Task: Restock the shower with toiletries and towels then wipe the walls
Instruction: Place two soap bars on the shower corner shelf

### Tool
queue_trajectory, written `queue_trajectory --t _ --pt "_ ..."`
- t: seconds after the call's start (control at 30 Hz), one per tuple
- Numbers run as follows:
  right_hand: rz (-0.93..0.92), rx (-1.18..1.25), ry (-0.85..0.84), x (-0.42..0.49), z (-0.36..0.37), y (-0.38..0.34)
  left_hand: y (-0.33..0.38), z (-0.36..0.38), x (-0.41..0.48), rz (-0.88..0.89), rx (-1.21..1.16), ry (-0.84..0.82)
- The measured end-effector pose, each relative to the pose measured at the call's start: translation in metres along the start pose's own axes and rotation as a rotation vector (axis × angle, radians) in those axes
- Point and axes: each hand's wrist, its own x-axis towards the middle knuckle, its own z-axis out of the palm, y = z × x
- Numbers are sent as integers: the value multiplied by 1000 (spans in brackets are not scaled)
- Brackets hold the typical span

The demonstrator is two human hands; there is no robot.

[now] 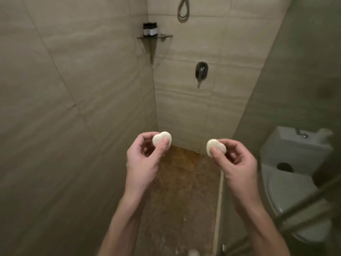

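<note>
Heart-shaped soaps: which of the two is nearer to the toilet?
The soap pinched in the right hand: the toilet stands on that side. The other soap, in the left hand, is over by the tiled left wall.

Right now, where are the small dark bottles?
In the head view, the dark bottles stand upper centre on the glass corner shelf, left of the hose loop and above the mixer handle.
</note>
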Motion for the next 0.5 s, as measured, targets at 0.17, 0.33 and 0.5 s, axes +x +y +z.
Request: queue_trajectory --t 0.17,0.33,0.5 --pt "-73 46 -72 122 40 -5 21 32 104 96 11 73" --pt "-139 58 -122 227 74 -27 52 56 195 166 10 114" --pt "-182 66 -159 320 109 -37 67 71 297 212 64 80"
